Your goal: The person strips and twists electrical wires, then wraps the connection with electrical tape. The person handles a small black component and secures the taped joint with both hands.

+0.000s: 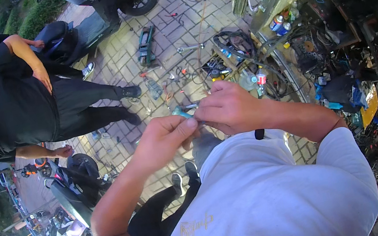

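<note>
In front of my body, both hands meet over the paved ground. Between the fingertips sits a small light-blue piece [182, 113], too small and covered to name its kind. My left hand [164, 136] pinches it, the thumb lying along its near side. Closed fingers of my right hand [227, 107] press at the piece's right end, with the fingertips partly hidden. A shiny metal tool [190, 105] shows just beyond the fingers, apparently on the ground.
A person in black [20, 93] stands at the left, near parked scooters [85, 33]. On the paving lie a wrench [190, 48], a green-black tool [146, 46], a plastic bottle [153, 89] and coiled black hose [239, 44]. Cluttered parts [341, 72] fill the right side.
</note>
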